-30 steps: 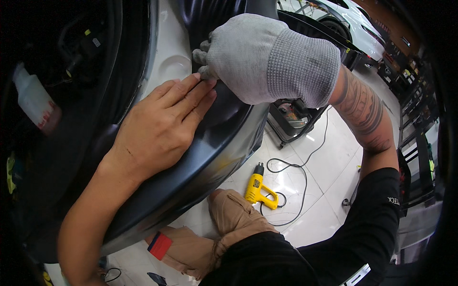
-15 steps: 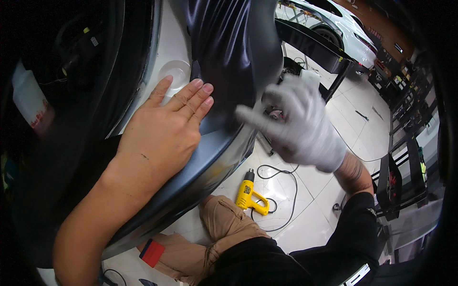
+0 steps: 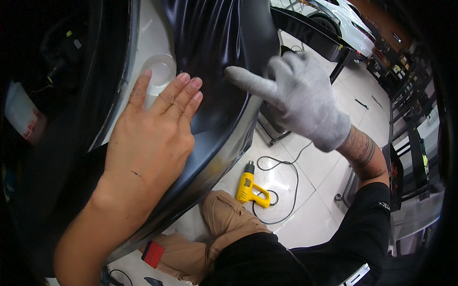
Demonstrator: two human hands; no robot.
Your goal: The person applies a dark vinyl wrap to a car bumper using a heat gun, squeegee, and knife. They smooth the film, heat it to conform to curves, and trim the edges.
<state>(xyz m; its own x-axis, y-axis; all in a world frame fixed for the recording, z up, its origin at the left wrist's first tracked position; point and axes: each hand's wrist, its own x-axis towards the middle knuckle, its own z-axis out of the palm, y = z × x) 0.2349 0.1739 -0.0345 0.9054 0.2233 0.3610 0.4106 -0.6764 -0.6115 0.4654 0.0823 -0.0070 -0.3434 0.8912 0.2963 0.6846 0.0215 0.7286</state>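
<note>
A dark satin film [image 3: 205,35] lies over a curved car body panel, with long folds running through its upper part. My bare left hand [image 3: 148,133] rests flat on the panel, thumb spread and fingertips at the film's left side. Next to its thumb is a round pale recess [image 3: 160,69] in the light strip of bodywork [image 3: 150,31]. My right hand [image 3: 300,95], in a light grey knit glove, touches the film with one outstretched finger, right of the left fingertips. Its other fingers are bent, and nothing shows in it.
A yellow heat gun [image 3: 246,188] lies on the tiled floor with its black cord [image 3: 296,178] looped beside it. A red squeegee-like pad [image 3: 153,254] is at my trouser leg. Black stands [image 3: 315,35] and a white car [image 3: 350,28] stand at the upper right.
My right hand has moved up and left onto the film, its finger now against it. My left hand stays flat on the panel. The view has shifted slightly.
</note>
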